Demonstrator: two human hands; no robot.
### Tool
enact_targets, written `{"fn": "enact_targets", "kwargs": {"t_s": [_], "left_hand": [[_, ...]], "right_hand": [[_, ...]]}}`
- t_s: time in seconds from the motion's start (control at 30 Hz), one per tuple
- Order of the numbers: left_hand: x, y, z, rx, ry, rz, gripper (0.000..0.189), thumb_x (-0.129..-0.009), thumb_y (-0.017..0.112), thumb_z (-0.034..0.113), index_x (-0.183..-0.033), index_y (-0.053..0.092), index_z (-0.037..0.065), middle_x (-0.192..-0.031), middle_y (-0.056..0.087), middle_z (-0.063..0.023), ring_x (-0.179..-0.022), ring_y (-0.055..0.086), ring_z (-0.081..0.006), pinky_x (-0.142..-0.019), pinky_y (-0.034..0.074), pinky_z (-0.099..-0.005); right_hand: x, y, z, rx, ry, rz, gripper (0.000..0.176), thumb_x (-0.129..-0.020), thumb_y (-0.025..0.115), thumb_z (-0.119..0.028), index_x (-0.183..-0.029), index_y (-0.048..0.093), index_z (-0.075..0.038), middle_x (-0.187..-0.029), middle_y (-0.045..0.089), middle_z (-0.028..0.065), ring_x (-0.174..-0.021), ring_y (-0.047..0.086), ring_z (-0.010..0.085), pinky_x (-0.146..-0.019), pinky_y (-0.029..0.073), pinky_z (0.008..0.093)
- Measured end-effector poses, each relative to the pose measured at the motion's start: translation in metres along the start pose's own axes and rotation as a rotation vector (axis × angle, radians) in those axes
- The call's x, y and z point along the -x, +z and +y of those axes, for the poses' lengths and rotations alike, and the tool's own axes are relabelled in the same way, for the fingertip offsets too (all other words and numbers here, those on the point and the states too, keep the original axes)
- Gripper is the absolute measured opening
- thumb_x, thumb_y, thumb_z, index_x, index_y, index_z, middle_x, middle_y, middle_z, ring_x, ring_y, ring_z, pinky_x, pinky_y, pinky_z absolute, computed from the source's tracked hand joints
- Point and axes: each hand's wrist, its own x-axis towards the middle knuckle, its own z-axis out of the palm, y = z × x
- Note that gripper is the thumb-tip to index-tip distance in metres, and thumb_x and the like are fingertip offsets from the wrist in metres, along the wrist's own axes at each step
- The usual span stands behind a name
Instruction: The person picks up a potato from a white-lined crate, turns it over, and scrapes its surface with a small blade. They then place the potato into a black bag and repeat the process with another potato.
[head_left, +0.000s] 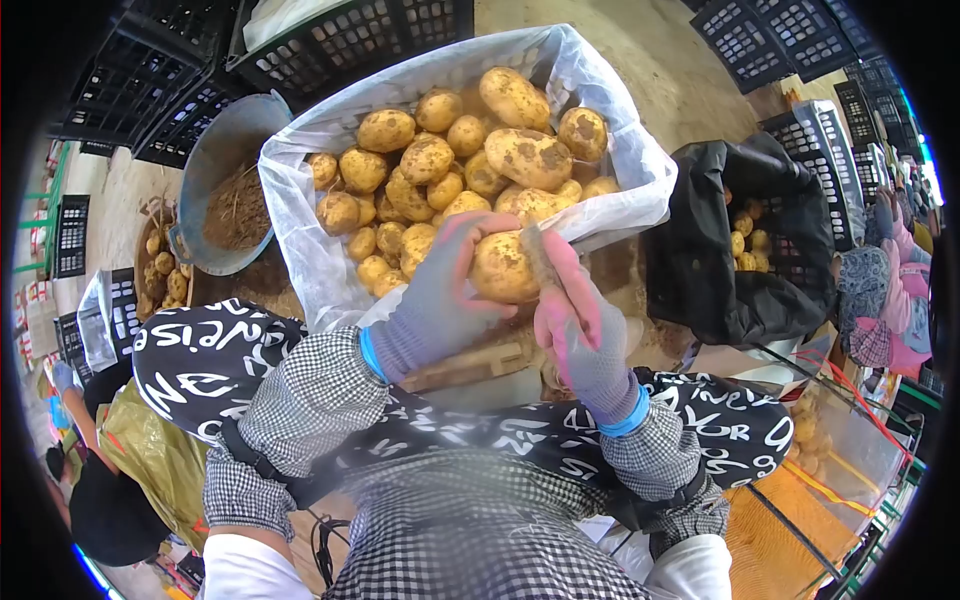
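Note:
My left hand (438,292), in a grey and pink work glove, is closed around a large potato (503,268) with soil patches on its skin. My right hand (590,345), gloved the same way, pinches a small grey-brown pad (538,258) whose edge lies against the potato's right side. Both hands are over the near edge of a crate lined with white cloth (625,130). Inside it lie several soil-marked potatoes (528,158) of mixed sizes, the larger ones toward the back right.
Left of the crate stands a grey-blue basin (208,160) holding soil, beside a container of small potatoes (165,270). At right is a black-lined crate (690,230) with potatoes deep inside. Black plastic crates (390,45) stand behind. Other people (885,290) are at both sides.

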Motion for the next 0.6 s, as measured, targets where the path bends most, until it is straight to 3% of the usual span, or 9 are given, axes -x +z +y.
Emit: {"fn": "enact_targets", "kwargs": {"t_s": [0.1, 0.13, 0.23, 0.33, 0.4, 0.43, 0.5, 0.57, 0.6], "left_hand": [[0.0, 0.004, -0.004, -0.019, 0.036, 0.012, 0.083, -0.062, 0.087, 0.016, -0.135, 0.05, 0.007, -0.133, 0.05, -0.0118, -0.13, 0.046, -0.0286, -0.112, 0.033, -0.0376], [0.001, 0.006, -0.004, -0.014, 0.045, 0.024, 0.082, -0.062, 0.087, 0.015, -0.136, 0.05, 0.008, -0.132, 0.051, -0.0119, -0.129, 0.046, -0.0287, -0.112, 0.034, -0.0375], [0.001, 0.007, -0.002, -0.03, 0.048, 0.021, 0.081, -0.064, 0.085, 0.011, -0.136, 0.05, 0.008, -0.133, 0.051, -0.0123, -0.128, 0.048, -0.0292, -0.111, 0.035, -0.0371], [0.003, 0.011, -0.003, -0.036, 0.061, -0.008, 0.078, -0.067, 0.083, 0.006, -0.137, 0.049, 0.01, -0.135, 0.05, -0.0144, -0.129, 0.049, -0.0311, -0.11, 0.038, -0.038], [0.001, 0.013, -0.002, -0.022, 0.06, -0.018, 0.077, -0.069, 0.082, 0.006, -0.138, 0.048, 0.01, -0.135, 0.05, -0.0148, -0.128, 0.05, -0.0308, -0.109, 0.04, -0.0382], [0.001, 0.013, -0.001, -0.01, 0.048, -0.018, 0.076, -0.069, 0.082, 0.006, -0.138, 0.048, 0.009, -0.134, 0.051, -0.0144, -0.128, 0.051, -0.0297, -0.109, 0.041, -0.0379], [0.002, 0.013, 0.001, 0.064, -0.018, -0.026, 0.079, -0.069, 0.083, 0.007, -0.139, 0.047, 0.008, -0.134, 0.051, -0.013, -0.128, 0.049, -0.027, -0.11, 0.039, -0.0367], [0.001, 0.012, 0.005, 0.185, -0.121, -0.05, 0.086, -0.068, 0.085, 0.007, -0.142, 0.044, 0.008, -0.136, 0.05, -0.011, -0.131, 0.045, -0.0238, -0.113, 0.034, -0.0349], [0.0, 0.011, 0.006, 0.409, -0.187, -0.076, 0.081, -0.073, 0.083, 0.008, -0.143, 0.042, 0.008, -0.134, 0.051, -0.0118, -0.126, 0.049, -0.0224, -0.109, 0.038, -0.0342]], "right_hand": [[-0.003, -0.004, 0.015, -0.039, -0.091, 0.092, 0.056, -0.097, 0.053, -0.004, -0.151, 0.038, -0.002, -0.127, 0.061, 0.0046, -0.072, 0.047, 0.0032, -0.061, 0.041, 0.0182], [-0.005, -0.005, 0.012, -0.116, -0.042, 0.117, 0.056, -0.096, 0.053, -0.003, -0.151, 0.038, -0.003, -0.122, 0.062, 0.0037, -0.072, 0.047, 0.0029, -0.061, 0.041, 0.018], [-0.005, 0.007, -0.025, 0.055, 0.077, 0.135, 0.056, -0.095, 0.054, -0.001, -0.149, 0.041, -0.002, -0.11, 0.061, 0.0017, -0.072, 0.048, 0.0028, -0.06, 0.041, 0.0185], [0.003, 0.014, -0.008, 0.287, -0.123, 0.1, 0.052, -0.094, 0.055, -0.001, -0.146, 0.046, -0.002, -0.103, 0.062, 0.0012, -0.072, 0.05, 0.0035, -0.062, 0.044, 0.0202], [0.003, 0.01, -0.004, 0.204, -0.154, 0.114, 0.049, -0.095, 0.055, -0.002, -0.144, 0.049, -0.002, -0.097, 0.062, 0.0003, -0.072, 0.051, 0.0047, -0.063, 0.046, 0.0216], [0.0, 0.003, -0.011, 0.064, -0.066, 0.141, 0.048, -0.095, 0.055, -0.002, -0.143, 0.05, -0.002, -0.093, 0.061, -0.0006, -0.072, 0.052, 0.0056, -0.064, 0.046, 0.0222], [-0.002, 0.002, -0.009, 0.141, -0.112, 0.133, 0.046, -0.096, 0.054, -0.003, -0.142, 0.051, -0.002, -0.091, 0.061, -0.0011, -0.072, 0.053, 0.0071, -0.064, 0.048, 0.0233], [-0.002, 0.007, 0.008, 0.568, -0.385, 0.066, 0.046, -0.097, 0.052, -0.002, -0.143, 0.05, -0.003, -0.095, 0.062, -0.0003, -0.072, 0.054, 0.0085, -0.063, 0.048, 0.0242], [0.001, 0.005, 0.008, 0.469, -0.251, 0.039, 0.047, -0.097, 0.051, -0.001, -0.144, 0.049, -0.003, -0.102, 0.062, 0.0013, -0.076, 0.056, 0.0099, -0.067, 0.049, 0.025]]}}
